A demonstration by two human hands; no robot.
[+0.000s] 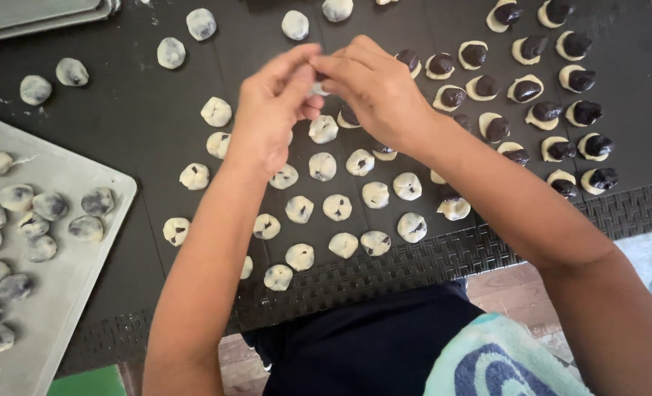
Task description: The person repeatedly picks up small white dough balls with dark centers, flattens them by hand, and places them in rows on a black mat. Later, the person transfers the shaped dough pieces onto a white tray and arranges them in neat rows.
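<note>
Your left hand [271,110] and right hand [374,88] meet above black mat [143,132], fingers pinched shut on small pale dough piece [317,88]. Piece mostly hidden; can't tell which way it points. Below hands: about twenty closed pale dough balls [322,166]. Right: about twenty open dough cups with dark filling [528,89]. Left: grey metal tray [62,293], thirteen greyish balls [16,196].

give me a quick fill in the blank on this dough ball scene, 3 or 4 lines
1. Both hands, left hand and right hand, pinch one small piece of ____ between them.
2. The grey tray lies on the ____ side of the view.
3. The open dough pieces at the upper right each carry a ____ filling.
4. The closed balls sit on a ____ mat.

Missing words: dough; left; dark; black
</note>
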